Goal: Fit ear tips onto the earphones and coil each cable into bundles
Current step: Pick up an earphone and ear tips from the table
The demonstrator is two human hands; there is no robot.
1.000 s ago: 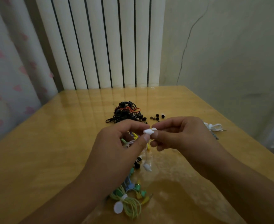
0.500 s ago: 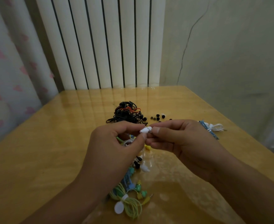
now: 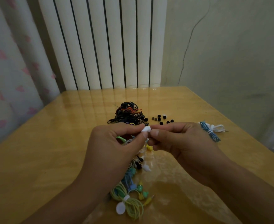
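Glossy wooden table [image 3: 52,159] before white radiator [image 3: 104,42]; both hands' grips pinching white earphone [image 3: 145,129].

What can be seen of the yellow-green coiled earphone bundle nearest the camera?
The yellow-green bundle lies flat on the glossy wooden table, below the left hand and apart from it. Its thin cable is wound into loose oval loops, cinched by a white strap ending in a round tab. Green and yellow earbuds and a yellow plug stick out at its right side. Neither hand touches it.
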